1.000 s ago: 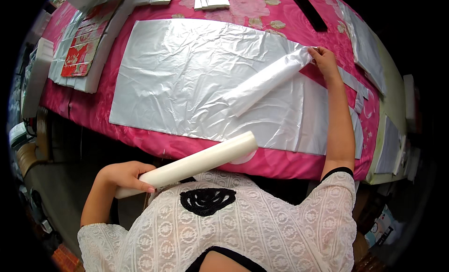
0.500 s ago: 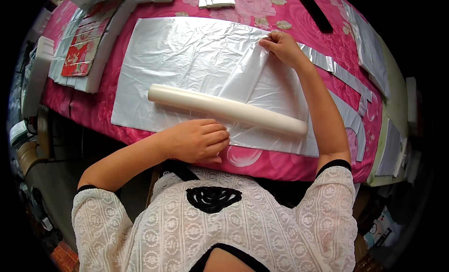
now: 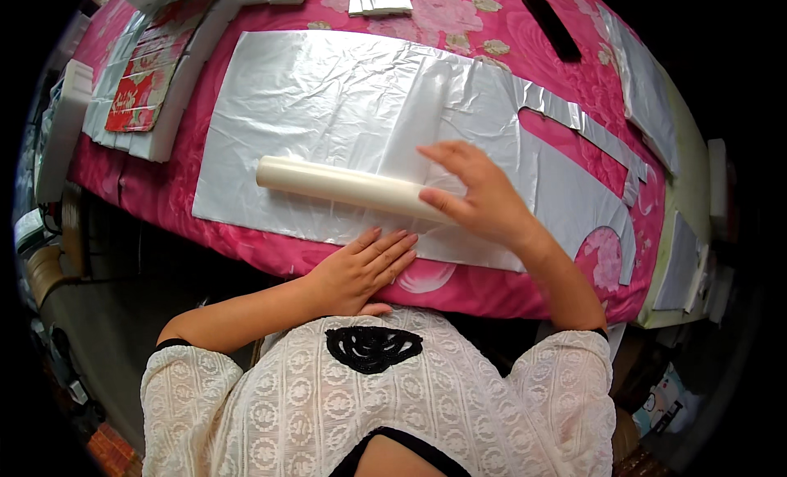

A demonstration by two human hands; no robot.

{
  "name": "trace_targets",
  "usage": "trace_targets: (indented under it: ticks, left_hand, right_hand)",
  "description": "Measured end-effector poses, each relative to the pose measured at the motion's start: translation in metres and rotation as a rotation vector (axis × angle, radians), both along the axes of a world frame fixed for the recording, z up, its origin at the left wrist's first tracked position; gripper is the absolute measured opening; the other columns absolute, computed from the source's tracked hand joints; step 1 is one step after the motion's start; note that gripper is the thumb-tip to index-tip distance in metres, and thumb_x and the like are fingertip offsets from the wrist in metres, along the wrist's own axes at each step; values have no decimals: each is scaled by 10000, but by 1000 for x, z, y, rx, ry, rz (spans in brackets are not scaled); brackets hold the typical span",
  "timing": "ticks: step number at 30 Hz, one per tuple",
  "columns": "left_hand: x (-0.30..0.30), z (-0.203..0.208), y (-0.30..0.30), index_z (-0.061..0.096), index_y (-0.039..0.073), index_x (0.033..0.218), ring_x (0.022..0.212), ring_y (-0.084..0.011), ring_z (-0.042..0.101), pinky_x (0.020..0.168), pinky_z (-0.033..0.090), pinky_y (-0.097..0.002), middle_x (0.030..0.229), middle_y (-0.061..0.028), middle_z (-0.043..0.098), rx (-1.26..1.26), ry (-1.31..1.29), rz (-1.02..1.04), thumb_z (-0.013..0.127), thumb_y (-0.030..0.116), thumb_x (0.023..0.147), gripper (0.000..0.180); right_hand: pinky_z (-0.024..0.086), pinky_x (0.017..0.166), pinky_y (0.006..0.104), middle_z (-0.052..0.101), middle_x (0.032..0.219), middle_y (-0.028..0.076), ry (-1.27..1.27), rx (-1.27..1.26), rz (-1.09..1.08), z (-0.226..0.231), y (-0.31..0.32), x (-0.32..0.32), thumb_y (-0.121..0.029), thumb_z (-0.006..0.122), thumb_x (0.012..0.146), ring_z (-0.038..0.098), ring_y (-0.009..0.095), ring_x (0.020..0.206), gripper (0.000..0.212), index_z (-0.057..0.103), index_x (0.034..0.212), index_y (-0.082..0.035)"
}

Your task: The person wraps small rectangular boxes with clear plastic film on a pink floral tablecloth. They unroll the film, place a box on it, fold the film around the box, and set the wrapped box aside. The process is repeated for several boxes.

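Note:
A stack of thin, wrinkled silvery-white plastic sheets (image 3: 270,92) lies across the table in front of me. On it rests a smooth cream-white tube (image 3: 344,187), slanting from left to lower right. My left hand (image 3: 370,264) lies flat on the near edge of the sheets, its fingers stretched out. Over the tube's right part is my right hand (image 3: 474,190), thumb and fingers apart with nothing between them; it hides that end of the tube. A folded-over flap of sheet (image 3: 414,120) runs up from behind the tube.
Pink floral cloth (image 3: 566,22) covers the table. A black phone (image 3: 552,28) lies at the far right. White stacked packs with a red printed piece (image 3: 156,84) stand at the left. Cut plastic strips (image 3: 602,137) and another plastic bundle (image 3: 643,92) lie on the right.
My right hand has let go of the sheet's far edge and come down toward the tube. My left hand's fingers have straightened and flattened out on the near edge.

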State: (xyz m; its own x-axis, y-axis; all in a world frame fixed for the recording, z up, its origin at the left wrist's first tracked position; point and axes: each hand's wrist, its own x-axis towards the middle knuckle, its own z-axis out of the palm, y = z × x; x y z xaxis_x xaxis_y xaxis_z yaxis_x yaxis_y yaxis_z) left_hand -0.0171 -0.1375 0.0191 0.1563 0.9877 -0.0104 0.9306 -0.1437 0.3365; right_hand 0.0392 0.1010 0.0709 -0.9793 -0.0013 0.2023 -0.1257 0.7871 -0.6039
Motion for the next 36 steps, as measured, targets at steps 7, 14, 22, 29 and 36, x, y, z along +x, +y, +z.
trace_targets:
  ticks: [7, 14, 22, 29, 36]
  left_hand:
    - [6, 4, -2, 287, -26, 1379, 1378, -305, 192, 1108, 121, -475, 1464, -191, 238, -4, 12, 8, 401, 602, 841, 835]
    - [-21, 3, 4, 277, -25, 1383, 1382, -303, 181, 1110, 114, -472, 1474, -180, 221, 61, -114, -48, 463, 597, 812, 864]
    - [16, -1, 5, 334, -6, 1359, 1353, -282, 260, 1096, 177, -478, 1444, -161, 293, 35, 23, 85, 613, 353, 731, 775]
    - [17, -7, 1, 384, -13, 1324, 1334, -272, 309, 1077, 247, -434, 1435, -160, 319, 122, 33, 65, 473, 178, 808, 557]
    - [-20, -6, -14, 503, -11, 1168, 1249, -276, 415, 1043, 346, -397, 1356, -156, 417, 168, -247, -168, 565, 175, 770, 443]
  right_hand:
    - [454, 801, 368, 592, 1029, 79, -18, 201, -223, -15, 9, 34, -122, 663, 743, 546, 281, 924, 471, 557, 1202, -97]
    - [434, 828, 367, 601, 1082, 79, -37, 224, -639, -17, 91, 56, -140, 635, 789, 543, 270, 943, 476, 534, 1254, -116]
    - [291, 1020, 509, 566, 1166, 30, -18, 254, -35, -17, -18, 37, -47, 676, 678, 524, 243, 1069, 538, 561, 1192, -157]
    - [271, 1040, 491, 599, 1131, 26, 138, 318, -142, -33, 34, -54, -98, 642, 762, 530, 232, 1074, 475, 556, 1221, -182]
    - [330, 1015, 410, 577, 1153, 95, 358, 326, -191, -35, 53, -88, -36, 620, 727, 471, 295, 1135, 418, 606, 1136, -120]
